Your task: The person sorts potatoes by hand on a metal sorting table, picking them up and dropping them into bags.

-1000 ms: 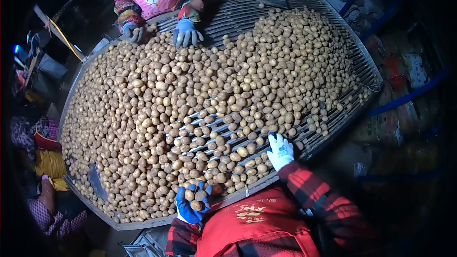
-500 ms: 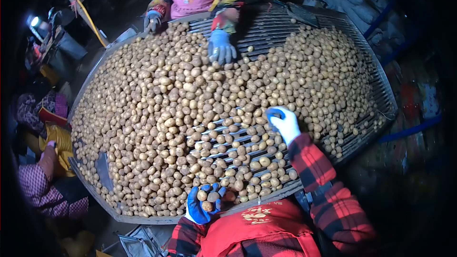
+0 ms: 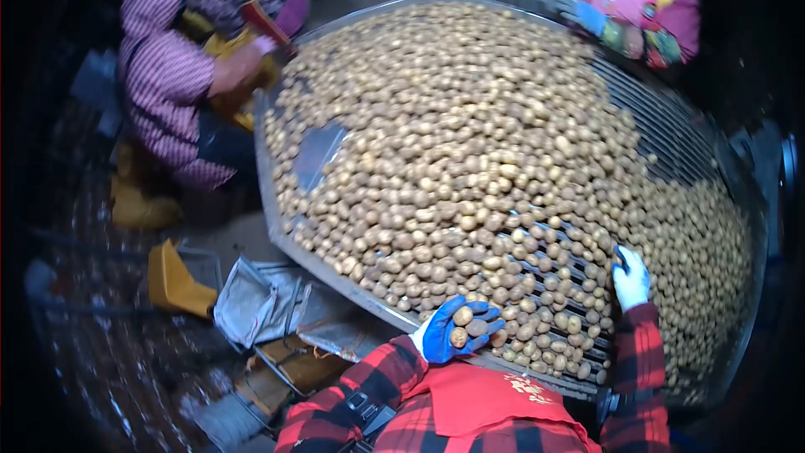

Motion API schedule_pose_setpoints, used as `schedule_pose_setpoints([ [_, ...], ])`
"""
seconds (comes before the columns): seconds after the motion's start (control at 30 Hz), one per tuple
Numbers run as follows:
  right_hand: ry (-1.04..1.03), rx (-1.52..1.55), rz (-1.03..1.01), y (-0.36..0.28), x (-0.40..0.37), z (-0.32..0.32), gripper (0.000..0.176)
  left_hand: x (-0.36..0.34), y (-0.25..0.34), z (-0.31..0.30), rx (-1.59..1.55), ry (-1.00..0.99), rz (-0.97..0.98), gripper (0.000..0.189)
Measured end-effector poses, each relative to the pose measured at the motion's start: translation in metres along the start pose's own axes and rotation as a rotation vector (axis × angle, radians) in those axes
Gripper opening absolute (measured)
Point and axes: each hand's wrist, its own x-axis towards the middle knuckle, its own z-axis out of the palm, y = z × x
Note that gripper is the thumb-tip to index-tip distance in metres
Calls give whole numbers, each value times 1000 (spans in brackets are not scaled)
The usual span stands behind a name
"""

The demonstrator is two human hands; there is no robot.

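My left hand [image 3: 449, 331], in a blue-palmed glove, is palm up and cupped at the near rim of a slatted sorting table [image 3: 379, 305]. Three small potatoes [image 3: 463, 315] rest in its palm and against its fingers. My right hand [image 3: 631, 278], in a white glove with blue fingertips, is over the potatoes to the right, beside bare slats. Its thumb and forefinger are bent and apart, and I see nothing between them. Loose potatoes [image 3: 470, 143] cover much of the table in a thick layer.
A co-worker in pink [image 3: 641, 0] stands at the far right rim, gloved hands near the edge. Another person in a checked hooded top [image 3: 168, 75] is at the left. A grey sack [image 3: 256, 302] and a yellow scoop-shaped container [image 3: 178, 281] stand left of the near rim.
My view has swung left, so the table and the far co-worker appear further right. The potatoes remain in my left hand. The co-worker's hand has left the pile for the rim.
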Motion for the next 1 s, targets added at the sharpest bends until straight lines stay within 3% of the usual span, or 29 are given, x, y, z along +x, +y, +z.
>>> schedule_pose_setpoints([
  [0.03,-305,666,639,-53,9,-30,39,-4,-2,-7,41,0,21,65],
  [0.07,-344,973,706,-77,10,-37,39,-8,-2,-13,101,-10,40,67],
  [0.13,-396,1295,781,-124,8,-33,47,-19,-2,-23,49,-1,15,60],
  [0.23,-774,1332,656,-195,10,-15,54,-59,-5,-8,117,103,17,58],
  [0.27,-934,1272,612,-240,18,-25,52,-70,-9,-31,87,6,26,57],
  [0.3,-1003,1100,534,-271,22,-18,50,-83,-15,-47,92,35,68,57],
  [0.37,-1169,1027,165,-316,19,17,44,-108,-28,-70,4,132,147,55],
  [0.4,-1211,1049,52,-348,14,29,44,-116,-33,-85,-75,79,173,50],
  [0.43,-1225,1106,-24,-377,4,36,42,-126,-41,-109,-113,-63,216,46],
  [0.47,-1136,1023,-379,-396,-3,58,42,-133,-46,-126,-147,-207,258,42],
  [0.5,-995,794,-708,-414,-11,72,45,-147,-51,-96,215,287,382,36],
  [0.53,-906,679,-872,-428,-21,84,47,-159,-54,-88,-99,274,374,34],
  [0.6,-639,294,-1115,-445,-42,104,54,-175,-65,-120,-118,215,420,36],
  [0.73,-612,541,-1060,-409,-55,110,63,-217,-56,-139,-183,82,633,41],
  [0.8,-616,464,-996,-388,-47,87,61,-246,-29,-135,-471,41,921,41],
  [0.87,-581,355,-885,-361,-51,69,59,-282,6,-141,-514,-18,1100,38],
  [1.0,-491,310,-700,-329,-64,46,51,-347,88,-180,-423,119,1434,35],
])
